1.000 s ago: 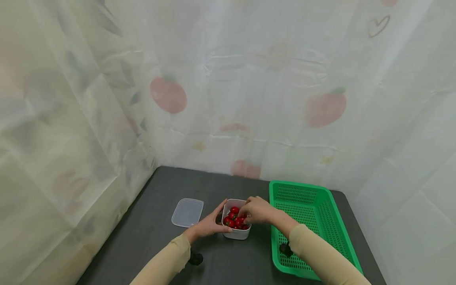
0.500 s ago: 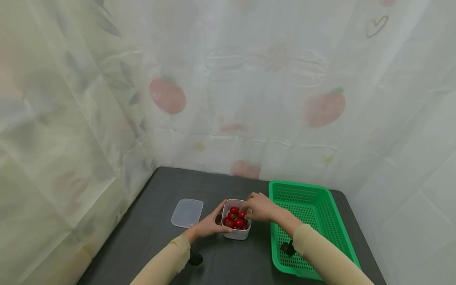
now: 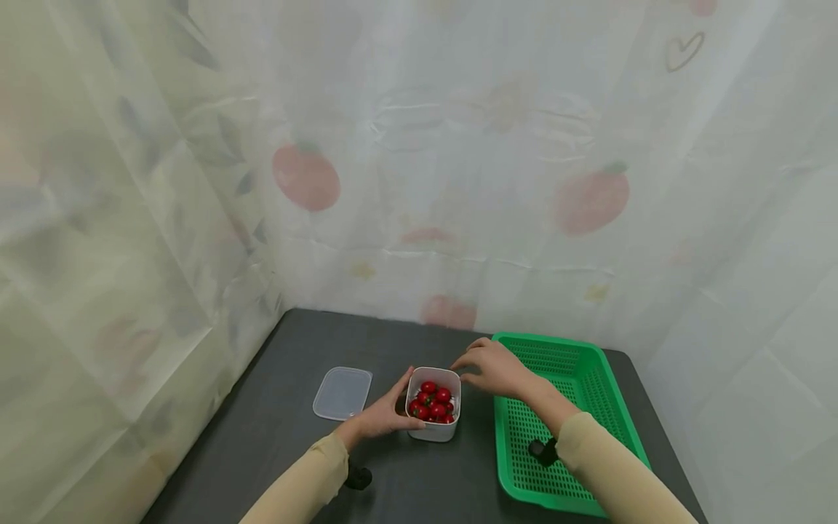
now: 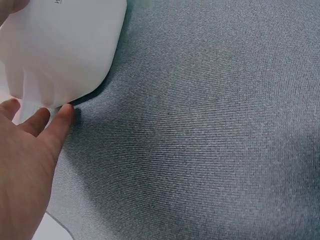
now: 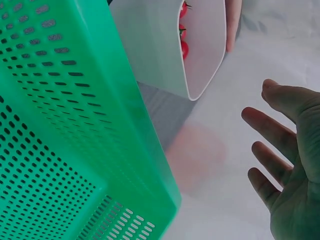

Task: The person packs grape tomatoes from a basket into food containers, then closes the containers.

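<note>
A small white plastic container (image 3: pixel 434 432) stands on the dark table, holding several red cherry tomatoes (image 3: pixel 430 401), some with green stems. My left hand (image 3: pixel 382 418) grips it from the left, thumb along the near side and fingers at the far left side. In the left wrist view, the fingertips of the left hand (image 4: pixel 22 155) touch the container wall (image 4: pixel 65 45). Just right of the container's rim hovers my right hand (image 3: pixel 495 367), above the left edge of a green basket (image 3: pixel 550 339). Its fingers are spread in the right wrist view, and the right hand (image 5: pixel 302 195) holds nothing.
A clear square lid (image 3: pixel 342 393) lies flat on the table (image 3: pixel 294 407), left of the container. The perforated green basket takes up the table's right side. A patterned curtain (image 3: pixel 425 182) hangs behind the table, and another sheet rises along the left.
My right hand has come out of the container, moving up and right, and its fingers have spread. The left hand and container stay in place.
</note>
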A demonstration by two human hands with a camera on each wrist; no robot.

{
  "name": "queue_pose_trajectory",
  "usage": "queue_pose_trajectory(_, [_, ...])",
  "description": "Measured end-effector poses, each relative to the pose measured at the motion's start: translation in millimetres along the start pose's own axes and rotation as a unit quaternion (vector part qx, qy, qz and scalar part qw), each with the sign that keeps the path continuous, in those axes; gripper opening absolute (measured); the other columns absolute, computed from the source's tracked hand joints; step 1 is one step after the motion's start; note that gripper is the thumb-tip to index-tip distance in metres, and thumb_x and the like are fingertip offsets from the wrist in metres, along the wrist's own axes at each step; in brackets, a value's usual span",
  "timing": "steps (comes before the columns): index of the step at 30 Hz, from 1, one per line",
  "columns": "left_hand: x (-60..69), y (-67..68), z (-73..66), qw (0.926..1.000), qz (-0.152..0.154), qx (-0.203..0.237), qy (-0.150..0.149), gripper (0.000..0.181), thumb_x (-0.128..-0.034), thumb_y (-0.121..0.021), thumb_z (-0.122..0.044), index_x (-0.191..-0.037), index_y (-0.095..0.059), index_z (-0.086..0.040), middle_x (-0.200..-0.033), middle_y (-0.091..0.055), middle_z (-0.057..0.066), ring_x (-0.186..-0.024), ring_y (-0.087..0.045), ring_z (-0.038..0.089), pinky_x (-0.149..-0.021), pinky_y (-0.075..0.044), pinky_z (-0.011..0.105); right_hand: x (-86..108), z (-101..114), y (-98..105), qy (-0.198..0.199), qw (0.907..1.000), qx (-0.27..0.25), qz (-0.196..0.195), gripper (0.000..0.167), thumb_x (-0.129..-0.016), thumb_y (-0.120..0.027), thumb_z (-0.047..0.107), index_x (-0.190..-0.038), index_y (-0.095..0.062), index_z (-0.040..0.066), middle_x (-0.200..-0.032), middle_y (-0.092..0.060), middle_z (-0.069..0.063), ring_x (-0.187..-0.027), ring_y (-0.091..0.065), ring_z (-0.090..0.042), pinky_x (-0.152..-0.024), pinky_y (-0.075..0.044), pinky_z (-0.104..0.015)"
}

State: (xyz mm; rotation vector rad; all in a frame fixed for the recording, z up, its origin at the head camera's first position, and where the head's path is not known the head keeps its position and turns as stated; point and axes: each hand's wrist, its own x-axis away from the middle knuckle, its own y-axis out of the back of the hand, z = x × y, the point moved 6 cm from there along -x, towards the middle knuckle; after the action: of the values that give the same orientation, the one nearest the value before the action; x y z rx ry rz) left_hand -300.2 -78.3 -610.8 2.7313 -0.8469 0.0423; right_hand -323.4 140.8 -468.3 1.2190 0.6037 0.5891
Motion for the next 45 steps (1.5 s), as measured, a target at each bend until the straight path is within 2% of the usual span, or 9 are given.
queue_pose_trajectory(5, [4.6,4.5,-1.2,0.9998,-0.008,-0.018,0.006,0.120,-0.0882,-0.082,-0.035,-0.164,0.011,-0.028,-0.171,-0.004,0.012,-0.154,-0.016,0.038,-0.115,-0.028,0.061,4.0,-1,3,-0.005,0.9999,-0.009,-0.005,0.025,-0.096,-0.075,0.026,-0.120,-0.077,0.023,-0.117,-0.073,0.006,-0.128,-0.053,-0.029,-0.103,-0.043,-0.054])
queue_pose_trajectory(11, [18.3,17.8,-8.7,0.9987,-0.029,-0.043,0.002,0.099,-0.0987,-0.070,-0.038,-0.166,0.001,-0.023,-0.170,-0.009,0.016,-0.152,-0.021,0.043,-0.114,-0.030,0.060,6.4,6,4,0.007,0.9999,0.004,-0.013,0.025,-0.096,-0.075,0.025,-0.121,-0.077,0.021,-0.117,-0.072,0.005,-0.130,-0.051,-0.030,-0.103,-0.043,-0.054])
queue_pose_trajectory(20, [46.5,48.7,-12.2,0.9954,-0.067,-0.068,0.002,0.082,-0.1056,-0.060,-0.034,-0.166,-0.006,-0.019,-0.169,-0.013,0.018,-0.152,-0.018,0.043,-0.114,-0.023,0.066,-3.5,41,-2,0.089,0.9934,0.062,-0.039,0.029,-0.095,-0.075,0.026,-0.123,-0.074,0.019,-0.124,-0.070,0.000,-0.130,-0.051,-0.031,-0.102,-0.046,-0.051])
queue_pose_trajectory(25, [62.9,68.8,-6.2,0.9930,-0.094,-0.069,0.021,0.079,-0.1063,-0.057,-0.037,-0.166,-0.009,-0.017,-0.169,-0.011,0.017,-0.153,-0.011,0.043,-0.117,-0.021,0.063,-14.8,71,-14,0.135,0.9866,0.080,-0.045,0.034,-0.096,-0.073,0.028,-0.128,-0.072,0.018,-0.130,-0.068,-0.003,-0.131,-0.052,-0.031,-0.104,-0.045,-0.048])
queue_pose_trajectory(29, [75.2,87.3,2.2,0.9881,-0.121,-0.086,0.040,0.079,-0.1065,-0.056,-0.040,-0.166,-0.010,-0.016,-0.170,-0.011,0.016,-0.153,-0.010,0.043,-0.117,-0.018,0.064,-22.6,96,-24,0.147,0.9856,0.082,-0.019,0.039,-0.099,-0.070,0.033,-0.136,-0.067,0.021,-0.138,-0.063,-0.001,-0.138,-0.047,-0.029,-0.110,-0.041,-0.045])
queue_pose_trajectory(32, [83.6,101.7,6.4,0.9818,-0.149,-0.107,0.047,0.078,-0.1065,-0.056,-0.039,-0.165,-0.013,-0.012,-0.168,-0.014,0.018,-0.153,-0.012,0.043,-0.116,-0.019,0.065,-27.9,113,-33,0.155,0.9839,0.088,0.002,0.044,-0.100,-0.067,0.039,-0.141,-0.062,0.025,-0.144,-0.058,0.003,-0.142,-0.044,-0.025,-0.114,-0.036,-0.041])
queue_pose_trajectory(37, [95.1,122.7,8.4,0.9733,-0.183,-0.128,0.052,0.076,-0.1071,-0.056,-0.035,-0.164,-0.016,-0.004,-0.166,-0.018,0.025,-0.151,-0.016,0.045,-0.115,-0.021,0.065,-35.7,133,-48,0.175,0.9802,0.092,0.010,0.049,-0.100,-0.066,0.042,-0.145,-0.059,0.025,-0.148,-0.055,0.005,-0.143,-0.042,-0.022,-0.116,-0.033,-0.038])
queue_pose_trajectory(45, [109.9,144.4,20.5,0.9659,-0.206,-0.139,0.074,0.071,-0.1097,-0.051,-0.030,-0.162,-0.015,0.001,-0.164,-0.019,0.029,-0.151,-0.015,0.048,-0.115,-0.022,0.064,-46.3,148,-79,0.139,0.9895,0.029,0.028,0.053,-0.101,-0.067,0.035,-0.150,-0.053,0.020,-0.152,-0.052,-0.001,-0.142,-0.043,-0.023,-0.115,-0.035,-0.036])
